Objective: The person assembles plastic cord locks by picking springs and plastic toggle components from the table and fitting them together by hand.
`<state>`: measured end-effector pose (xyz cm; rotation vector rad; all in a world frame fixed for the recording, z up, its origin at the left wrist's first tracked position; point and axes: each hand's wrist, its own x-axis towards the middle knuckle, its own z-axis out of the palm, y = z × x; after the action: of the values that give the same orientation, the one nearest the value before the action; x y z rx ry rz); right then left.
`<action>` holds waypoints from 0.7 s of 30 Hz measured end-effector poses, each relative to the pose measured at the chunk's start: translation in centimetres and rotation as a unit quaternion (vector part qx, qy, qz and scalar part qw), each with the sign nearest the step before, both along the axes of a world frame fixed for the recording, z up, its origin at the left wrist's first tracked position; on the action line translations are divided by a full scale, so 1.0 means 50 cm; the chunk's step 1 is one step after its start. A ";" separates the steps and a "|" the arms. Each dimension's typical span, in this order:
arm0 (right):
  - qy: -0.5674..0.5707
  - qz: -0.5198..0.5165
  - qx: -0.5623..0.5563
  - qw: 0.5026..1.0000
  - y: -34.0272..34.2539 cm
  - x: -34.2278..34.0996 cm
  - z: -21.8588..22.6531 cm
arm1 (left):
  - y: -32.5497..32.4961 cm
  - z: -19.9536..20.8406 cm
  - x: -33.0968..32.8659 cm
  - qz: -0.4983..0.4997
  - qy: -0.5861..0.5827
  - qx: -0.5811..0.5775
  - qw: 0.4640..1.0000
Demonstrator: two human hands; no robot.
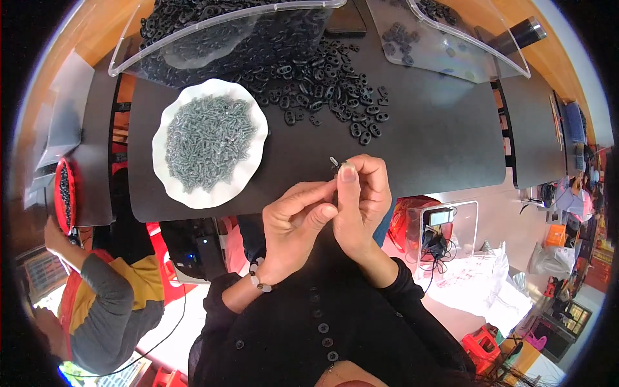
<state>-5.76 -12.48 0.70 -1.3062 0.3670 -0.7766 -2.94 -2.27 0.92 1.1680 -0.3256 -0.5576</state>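
Above the near edge of the dark table, my right hand [361, 197] is closed, thumb and forefinger pinching a small black plastic piece [335, 169]. A tiny silvery spring-like part [333, 160] sticks up from that piece. My left hand [293, 226] meets it from the side: its forefinger reaches behind the right thumb, where the tip is hidden, and its thumb stands apart from that finger. To the left, a white scalloped bowl [165, 184] holds a heap of small grey springs [209, 142]. Beyond my hands lie many loose black two-hole cord locks [329, 87].
Two clear plastic bins stand at the far side, the left bin [213, 42] full of black pieces, the right bin [445, 51] holding fewer. At left another person's arm [106, 284] reaches toward a red basket [64, 193]. A clear tub [451, 235] with cables sits below the table's right side.
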 end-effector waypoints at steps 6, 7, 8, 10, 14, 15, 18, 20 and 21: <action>0.017 0.071 0.118 0.990 -0.025 -0.013 0.028 | 0.008 -0.009 0.015 0.092 -0.177 0.048 0.979; 0.014 0.077 0.060 0.995 -0.038 -0.019 0.029 | 0.014 -0.011 0.020 0.092 -0.176 0.049 0.979; 0.061 0.112 0.073 0.989 -0.048 -0.031 0.040 | 0.021 -0.011 0.025 0.100 -0.236 0.082 0.963; 0.084 0.153 0.063 0.983 -0.059 -0.044 0.054 | 0.027 -0.009 0.031 0.113 -0.315 0.131 0.933; 0.129 0.213 0.052 0.967 -0.068 -0.061 0.061 | 0.035 -0.010 0.039 0.095 -0.372 0.154 0.910; 0.136 0.225 0.041 0.964 -0.071 -0.064 0.061 | 0.034 -0.006 0.040 0.091 -0.388 0.146 0.906; 0.148 0.244 0.033 0.958 -0.078 -0.070 0.057 | 0.031 0.006 0.044 0.076 -0.419 0.133 0.895; 0.147 0.243 0.029 0.958 -0.079 -0.070 0.056 | 0.029 0.013 0.046 0.066 -0.436 0.127 0.888; 0.145 0.242 0.023 0.959 -0.080 -0.070 0.055 | 0.029 0.015 0.047 0.061 -0.437 0.129 0.888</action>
<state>-9.26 -16.46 3.43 -1.3931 0.2780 -0.1626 -0.57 -0.83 1.67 1.6490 -0.9605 0.0822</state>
